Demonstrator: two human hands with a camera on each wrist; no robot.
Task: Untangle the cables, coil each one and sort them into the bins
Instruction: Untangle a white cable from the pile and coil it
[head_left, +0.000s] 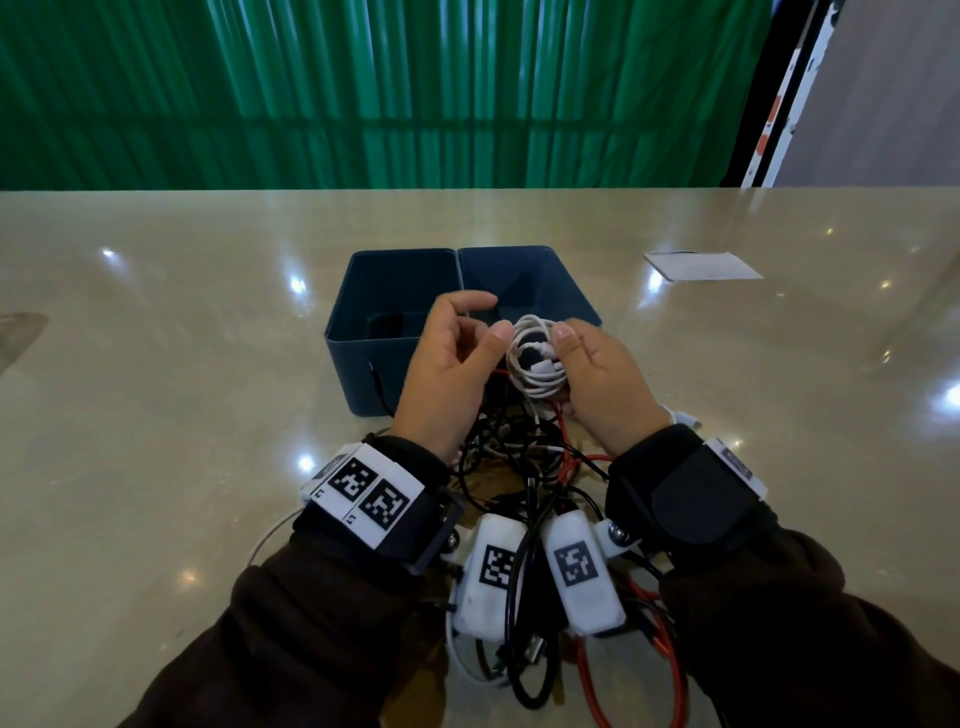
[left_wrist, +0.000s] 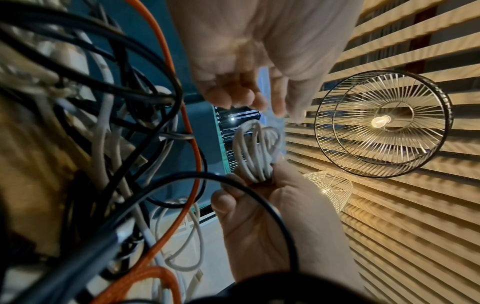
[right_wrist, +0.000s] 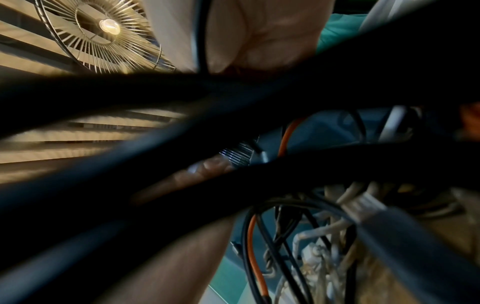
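My right hand (head_left: 566, 364) grips a coiled white cable (head_left: 535, 364) in front of two dark blue bins, the left bin (head_left: 363, 291) and the right bin (head_left: 571, 280). Its thumb lies on the top of the coil. My left hand (head_left: 488, 317) hovers just left of the coil with relaxed fingers that hold nothing. From the left wrist, the left hand (left_wrist: 272, 107) hangs over the coil (left_wrist: 257, 152), which the right hand (left_wrist: 259, 185) pinches at its base. A tangle of black, white and red cables (head_left: 519, 467) lies under my wrists. Black cables (right_wrist: 233, 123) block most of the right wrist view.
A white card (head_left: 701, 265) lies on the glossy beige table (head_left: 208, 364) at the back right. A green curtain hangs beyond the table's far edge. Something dark sits low in the left bin. Loose cable loops (head_left: 649, 675) trail toward the near edge.
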